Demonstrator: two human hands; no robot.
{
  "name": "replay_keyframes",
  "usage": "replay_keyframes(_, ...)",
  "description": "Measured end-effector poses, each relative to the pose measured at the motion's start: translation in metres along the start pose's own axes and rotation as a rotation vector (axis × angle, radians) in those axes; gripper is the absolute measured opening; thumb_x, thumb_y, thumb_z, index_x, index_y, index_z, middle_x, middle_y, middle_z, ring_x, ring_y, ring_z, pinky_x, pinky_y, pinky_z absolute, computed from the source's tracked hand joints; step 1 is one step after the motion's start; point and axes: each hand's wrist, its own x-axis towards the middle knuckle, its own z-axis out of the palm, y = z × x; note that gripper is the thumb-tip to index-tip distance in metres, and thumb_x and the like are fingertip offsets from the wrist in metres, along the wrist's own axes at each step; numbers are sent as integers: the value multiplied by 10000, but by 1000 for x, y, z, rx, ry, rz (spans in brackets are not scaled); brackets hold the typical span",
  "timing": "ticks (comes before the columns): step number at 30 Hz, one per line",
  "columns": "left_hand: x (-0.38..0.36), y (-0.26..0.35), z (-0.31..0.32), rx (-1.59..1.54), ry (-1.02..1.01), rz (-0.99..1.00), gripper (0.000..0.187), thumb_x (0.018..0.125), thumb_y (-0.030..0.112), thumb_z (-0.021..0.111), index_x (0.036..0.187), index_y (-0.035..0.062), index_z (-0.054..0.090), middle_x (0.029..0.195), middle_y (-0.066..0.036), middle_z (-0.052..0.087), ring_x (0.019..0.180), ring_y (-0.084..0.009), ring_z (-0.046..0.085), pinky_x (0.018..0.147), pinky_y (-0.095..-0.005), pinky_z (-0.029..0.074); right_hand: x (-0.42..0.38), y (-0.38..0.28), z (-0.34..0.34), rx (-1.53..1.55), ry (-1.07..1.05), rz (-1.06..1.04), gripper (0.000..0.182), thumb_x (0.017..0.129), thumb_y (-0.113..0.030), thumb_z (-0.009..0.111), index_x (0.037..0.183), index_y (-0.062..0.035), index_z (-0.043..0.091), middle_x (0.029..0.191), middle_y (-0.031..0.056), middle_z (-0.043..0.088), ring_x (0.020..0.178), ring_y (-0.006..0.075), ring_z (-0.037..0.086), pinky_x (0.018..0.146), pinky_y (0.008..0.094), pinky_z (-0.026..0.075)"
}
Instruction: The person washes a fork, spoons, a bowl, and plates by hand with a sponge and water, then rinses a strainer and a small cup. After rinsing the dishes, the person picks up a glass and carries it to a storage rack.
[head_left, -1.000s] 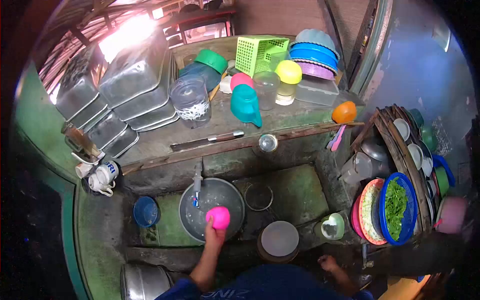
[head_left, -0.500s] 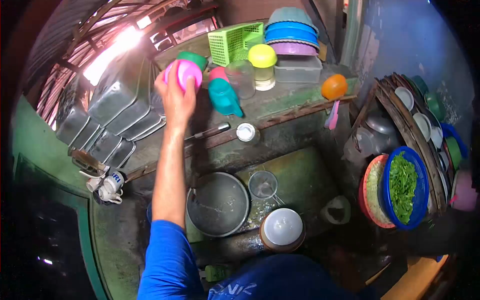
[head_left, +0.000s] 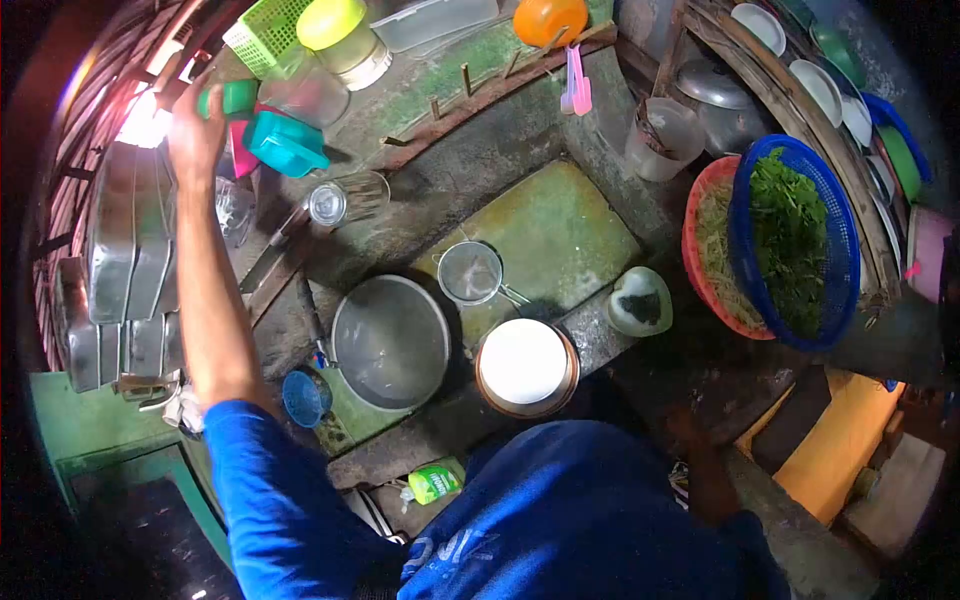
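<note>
My left hand (head_left: 195, 130) reaches to the far left end of the ledge, its fingers closed around a green plastic cup (head_left: 238, 98). Just below the cup, a pink plastic piece (head_left: 243, 150) shows partly behind a teal plastic container (head_left: 285, 145). A clear glass or plastic vessel (head_left: 234, 210) stands beside my left forearm. In the shade at lower right hangs my right hand (head_left: 692, 435), low by my body; its fingers are too dark to make out.
Metal pans (head_left: 130, 240) are stacked left of my arm. Below lie a grey basin (head_left: 390, 345), a strainer (head_left: 470, 272), a white-lidded pot (head_left: 522, 362) and a blue cup (head_left: 305, 398). At right, a blue basket (head_left: 848, 250) holds leafy greens.
The round pink piece has left my left hand, which now grips the green cup. My view has shifted, and the ledge sits higher and further left. My right hand has come into view.
</note>
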Motion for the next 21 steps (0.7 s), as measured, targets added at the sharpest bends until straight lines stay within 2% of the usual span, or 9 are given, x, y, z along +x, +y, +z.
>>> replay_keyframes(2, -39, 81, -52, -425, 119, -433, 328, 945, 284, 542, 1123, 17, 606, 1032, -124, 659, 907, -198, 633, 810, -336, 488, 2, 1, -1, 19, -6, -3, 267, 870, -279, 548, 976, -59, 656, 982, 113, 657, 856, 245, 635, 744, 382, 504)
replay_keyframes(5, -167, 151, -51, -933, 213, -431, 168, 935, 135, 532, 830, 13, 582, 723, -65, 582, 629, -119, 533, 578, -252, 440, 1, 4, -4, 40, -18, -6, 277, 872, -290, 544, 985, -61, 652, 986, 111, 655, 857, 251, 634, 745, 387, 502)
replay_keyframes(6, -212, 174, -43, -782, 51, -236, 139, 925, 108, 531, 828, 21, 577, 713, -55, 573, 608, -112, 527, 574, -263, 445, 0, 6, -6, 44, -20, -6, 281, 872, -294, 543, 987, -61, 651, 987, 110, 655, 857, 253, 633, 746, 388, 502)
replay_keyframes(8, -282, 244, -15, -1006, -487, -592, 99, 906, 139, 589, 879, 47, 613, 762, -25, 621, 619, -114, 563, 563, -261, 464, -5, 9, -12, 54, -27, -5, 288, 874, -301, 541, 993, -62, 649, 990, 108, 654, 857, 256, 632, 747, 392, 501)
replay_keyframes(9, -334, 261, 20, -1443, -893, -1051, 164, 919, 204, 588, 977, 53, 618, 796, -17, 638, 639, -95, 569, 548, -252, 460, -8, 11, -17, 58, -32, -3, 291, 874, -305, 539, 996, -63, 648, 991, 107, 653, 857, 258, 632, 747, 393, 500)
replay_keyframes(11, -389, 289, 59, -1286, -1465, -1166, 315, 951, 282, 529, 1201, 91, 549, 809, -24, 624, 622, -85, 550, 543, -230, 444, -17, 20, -25, 56, -43, 5, 298, 876, -312, 537, 1001, -64, 646, 993, 106, 652, 858, 262, 631, 748, 396, 499)
replay_keyframes(13, -511, 300, 147, -1471, -1550, -914, 465, 943, 299, 533, 1373, 194, 392, 913, -17, 606, 675, -132, 545, 574, -277, 463, -28, 27, -39, 55, -45, 21, 305, 877, -319, 535, 1007, -65, 643, 996, 104, 650, 858, 266, 630, 749, 399, 498)
replay_keyframes(16, -471, 333, 153, -1204, -1622, -1570, 618, 907, 362, 561, 1436, 337, 242, 1059, -64, 576, 772, -216, 579, 588, -433, 490, -50, 48, -55, 52, -42, 67, 316, 879, -330, 531, 1016, -67, 640, 999, 102, 649, 858, 271, 628, 750, 404, 496)
replay_keyframes(21, -504, 349, 194, -937, -1280, -1442, 476, 787, 252, 711, 1184, 41, 553, 781, -113, 661, 706, -189, 629, 622, -364, 515, -72, 94, -65, -10, -32, 93, 333, 882, -348, 525, 1030, -69, 634, 1005, 98, 645, 859, 280, 626, 752, 412, 493)
